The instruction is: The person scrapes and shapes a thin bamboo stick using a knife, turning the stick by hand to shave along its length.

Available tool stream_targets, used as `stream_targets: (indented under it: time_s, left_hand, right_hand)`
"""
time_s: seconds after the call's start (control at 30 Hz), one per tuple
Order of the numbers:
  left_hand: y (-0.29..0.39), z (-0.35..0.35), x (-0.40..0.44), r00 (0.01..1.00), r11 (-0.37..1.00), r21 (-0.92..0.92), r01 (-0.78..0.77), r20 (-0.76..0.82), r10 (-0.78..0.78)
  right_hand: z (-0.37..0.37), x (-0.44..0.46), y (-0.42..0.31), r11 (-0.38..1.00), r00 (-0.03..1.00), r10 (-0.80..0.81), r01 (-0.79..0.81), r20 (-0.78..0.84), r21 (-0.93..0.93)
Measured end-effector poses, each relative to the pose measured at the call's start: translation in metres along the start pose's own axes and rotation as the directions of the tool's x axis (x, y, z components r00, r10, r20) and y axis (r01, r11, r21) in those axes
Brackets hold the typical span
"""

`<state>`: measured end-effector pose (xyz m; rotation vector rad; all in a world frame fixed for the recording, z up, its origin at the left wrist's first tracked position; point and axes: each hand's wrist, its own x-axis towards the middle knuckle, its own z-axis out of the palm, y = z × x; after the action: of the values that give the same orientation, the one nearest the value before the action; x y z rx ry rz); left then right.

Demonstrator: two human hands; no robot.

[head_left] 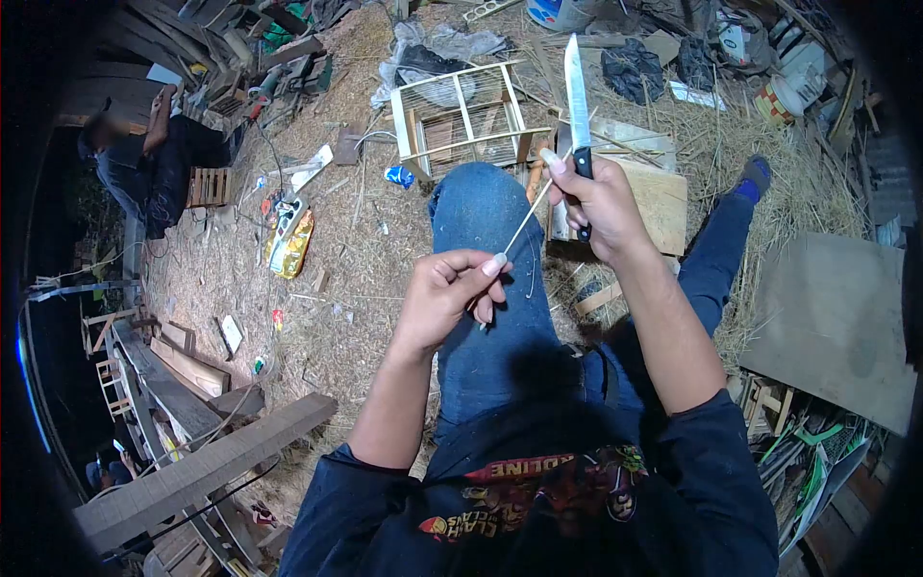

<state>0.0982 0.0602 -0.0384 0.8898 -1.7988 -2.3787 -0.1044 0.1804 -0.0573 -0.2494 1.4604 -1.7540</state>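
My left hand [447,296] is closed, pinching the lower end of a thin pale stick [524,227] between thumb and fingers above my left knee. The stick slants up to my right hand [604,207], where the thumb and a finger meet its upper end. That same hand is wrapped round the black handle of a knife [577,96], whose bright blade points up and away from me. Beyond my knee stands a small wooden cage [460,115] with thin bars. A thin strand [534,274] lies on my jeans below the stick.
A wooden board [649,204] on a box sits by my right hand. Shavings and straw cover the ground. A yellow packet [290,245] and blue can [399,176] lie left. A thick beam [212,471] juts in at lower left. Another person [144,163] sits at far left.
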Motion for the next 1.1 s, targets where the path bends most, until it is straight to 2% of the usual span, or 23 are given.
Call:
stream_targets:
  time_s: [0.13,0.2,0.27,0.3,0.33,0.37,0.4,0.47,0.5,0.57,0.6,0.67,0.73,0.83,0.9,1.1]
  left_hand:
    - [0.0,0.005,0.002,0.998,0.987,-0.151,0.053,0.043,-0.047]
    - [-0.005,0.003,0.003,0.999,0.987,-0.155,0.04,0.041,-0.034]
    - [-0.009,0.001,0.005,0.999,0.987,-0.159,0.027,0.036,-0.021]
    - [-0.011,0.002,0.005,1.0,0.981,-0.196,0.015,-0.013,-0.018]
    - [-0.011,0.001,0.005,0.998,0.973,-0.232,-0.002,-0.064,-0.013]
    - [-0.011,0.001,0.006,0.998,0.973,-0.231,-0.005,-0.07,-0.011]
    - [-0.01,0.002,0.007,0.996,0.972,-0.237,-0.004,-0.086,-0.017]
    - [-0.011,0.002,0.007,0.994,0.97,-0.243,0.0,-0.106,-0.027]
    - [-0.012,0.003,0.007,0.993,0.971,-0.24,-0.009,-0.118,-0.02]
    - [-0.015,0.004,0.009,0.992,0.972,-0.236,-0.012,-0.124,-0.018]
    - [-0.018,0.005,0.01,0.987,0.975,-0.222,-0.024,-0.158,-0.012]
    - [-0.02,0.006,0.011,0.982,0.978,-0.208,-0.032,-0.19,-0.008]
    - [-0.021,0.008,0.011,0.979,0.986,-0.164,-0.04,-0.202,0.006]
    - [-0.017,0.01,0.012,0.979,0.988,-0.151,-0.033,-0.205,0.002]
    - [-0.017,0.01,0.012,0.98,0.986,-0.166,-0.019,-0.198,-0.015]
    - [-0.02,0.011,0.013,0.972,0.989,-0.146,-0.001,-0.231,-0.034]
  right_hand:
    - [0.004,0.005,0.001,1.0,0.995,-0.023,0.023,0.097,-0.001]
    - [0.005,0.008,0.005,0.999,0.991,-0.033,0.034,0.126,-0.004]
    - [0.005,0.013,0.013,0.973,0.984,-0.176,0.18,0.039,-0.145]
    - [0.004,0.011,0.014,0.973,0.984,-0.176,0.18,0.04,-0.144]
    - [0.001,0.006,0.014,0.955,0.98,-0.2,0.192,-0.014,-0.225]
    - [0.0,0.001,0.015,0.931,0.972,-0.227,0.198,-0.063,-0.305]
    - [-0.001,-0.007,0.015,0.932,0.972,-0.226,0.199,-0.056,-0.304]
    - [-0.001,-0.028,0.018,0.694,0.944,-0.323,0.282,0.064,-0.663]
    - [0.0,-0.035,0.021,0.695,0.945,-0.321,0.28,0.063,-0.662]
    - [-0.001,-0.048,0.026,0.426,0.849,-0.431,0.491,0.307,-0.76]
    - [-0.001,-0.053,0.028,0.427,0.851,-0.429,0.486,0.302,-0.762]
    - [0.0,-0.06,0.029,0.304,0.783,-0.489,0.565,0.384,-0.767]
    - [-0.001,-0.061,0.03,0.307,0.806,-0.468,0.533,0.363,-0.788]
    - [-0.003,-0.058,0.035,0.296,0.784,-0.529,0.53,0.325,-0.795]
    - [-0.007,-0.056,0.037,0.301,0.86,-0.379,0.463,0.341,-0.834]
    - [-0.004,-0.054,0.038,0.231,0.808,-0.451,0.517,0.38,-0.825]
